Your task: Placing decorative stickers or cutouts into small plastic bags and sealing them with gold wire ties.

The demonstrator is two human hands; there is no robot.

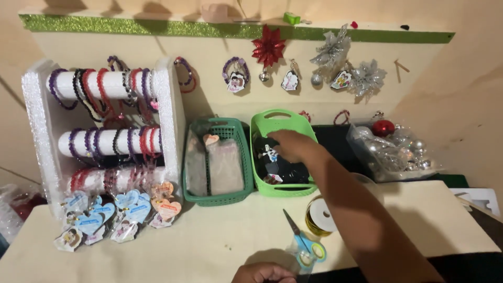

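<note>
My right hand (290,145) reaches forward into the light green basket (283,119), its fingers down among small dark packets with picture cards (277,167); whether it grips one is hidden. At the bottom edge, my left hand (263,273) rests on the table with fingers curled, touching a small clear plastic bag (304,260) that lies over the blue-handled scissors (300,240).
A dark green basket (216,197) holds clear bags. A white foam stand (102,131) carries bead bracelets, with heart-shaped tags (120,212) below. A gold ribbon spool (319,216) sits by my forearm. A clear bag of silver baubles (395,149) lies right. Ornaments (268,47) hang on the back board.
</note>
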